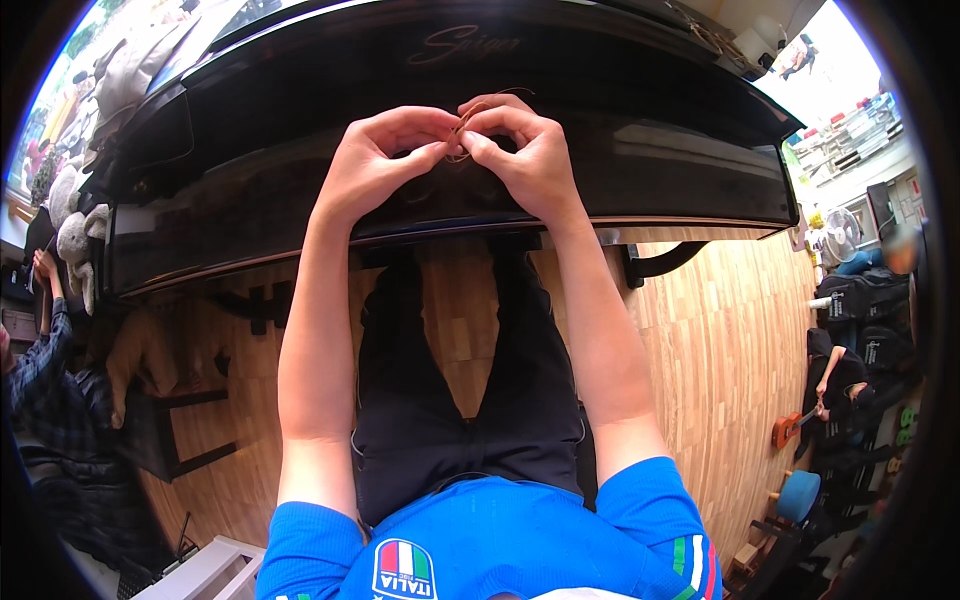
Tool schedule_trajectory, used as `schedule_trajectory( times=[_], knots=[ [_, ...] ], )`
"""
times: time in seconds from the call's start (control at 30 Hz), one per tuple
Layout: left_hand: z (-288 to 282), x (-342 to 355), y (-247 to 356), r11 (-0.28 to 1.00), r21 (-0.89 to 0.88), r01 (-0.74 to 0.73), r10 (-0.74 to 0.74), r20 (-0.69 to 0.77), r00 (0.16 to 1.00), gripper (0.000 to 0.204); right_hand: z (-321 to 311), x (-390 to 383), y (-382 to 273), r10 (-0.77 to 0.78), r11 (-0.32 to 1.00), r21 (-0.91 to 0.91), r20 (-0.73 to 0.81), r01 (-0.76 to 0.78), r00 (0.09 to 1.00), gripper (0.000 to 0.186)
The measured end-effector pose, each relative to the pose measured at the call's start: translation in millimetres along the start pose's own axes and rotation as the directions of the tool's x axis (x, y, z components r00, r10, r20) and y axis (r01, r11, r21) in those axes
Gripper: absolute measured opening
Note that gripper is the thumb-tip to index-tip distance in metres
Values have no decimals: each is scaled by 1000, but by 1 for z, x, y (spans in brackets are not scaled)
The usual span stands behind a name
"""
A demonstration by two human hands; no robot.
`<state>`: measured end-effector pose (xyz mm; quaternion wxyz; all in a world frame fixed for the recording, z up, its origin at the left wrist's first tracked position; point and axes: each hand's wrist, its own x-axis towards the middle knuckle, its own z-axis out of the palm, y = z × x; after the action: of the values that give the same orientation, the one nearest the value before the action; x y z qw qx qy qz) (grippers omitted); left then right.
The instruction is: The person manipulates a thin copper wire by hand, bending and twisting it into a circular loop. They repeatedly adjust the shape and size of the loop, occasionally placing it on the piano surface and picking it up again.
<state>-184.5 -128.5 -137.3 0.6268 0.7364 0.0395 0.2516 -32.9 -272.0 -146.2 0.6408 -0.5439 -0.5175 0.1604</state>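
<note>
Both my hands meet above the closed, glossy black piano (650, 185). Thumb and fingers of my left hand (375, 160) pinch one side of a small tangle of thin brown cord (458, 135). From the other side my right hand (530, 160) pinches the same cord, its fingertips touching or nearly touching the left ones. A loose end of the cord curves up past the right fingers. The fingers hide much of the tangle, so I cannot tell whether it is knotted. My forearms reach forward over my lap.
Grey plush toys (75, 240) sit by the piano's left end. A person in a plaid sleeve (50, 345) is at left. At right, another person holds a small orange-brown guitar (786, 431). Nearby are a blue-seated stool (798, 494), black bags (860, 298) and a white fan (841, 232).
</note>
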Motion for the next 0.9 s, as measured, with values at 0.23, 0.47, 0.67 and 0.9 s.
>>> schedule_trajectory(
  times=[0.23, 0.47, 0.67, 0.9],
  knots=[
    [4, 1, 0, 1000, -23, 12, -12, -30, 999, 22, 1, 0, 0, -17, 1000, -23, -11, 17, 1000, 11],
    [9, 2, -11, 997, 42, -60, 65, -112, 992, 14, 4, -1, -3, -34, 997, -72, -19, 32, 999, 10],
    [20, 2, -11, 948, 259, -186, 249, -235, 940, 13, 5, -1, -4, -19, 996, -89, -36, 16, 999, 11],
    [24, 0, -6, 922, 349, -167, 246, -199, 949, 22, 7, -1, 4, 39, 999, 5, -118, -38, 992, 10]
  ],
)
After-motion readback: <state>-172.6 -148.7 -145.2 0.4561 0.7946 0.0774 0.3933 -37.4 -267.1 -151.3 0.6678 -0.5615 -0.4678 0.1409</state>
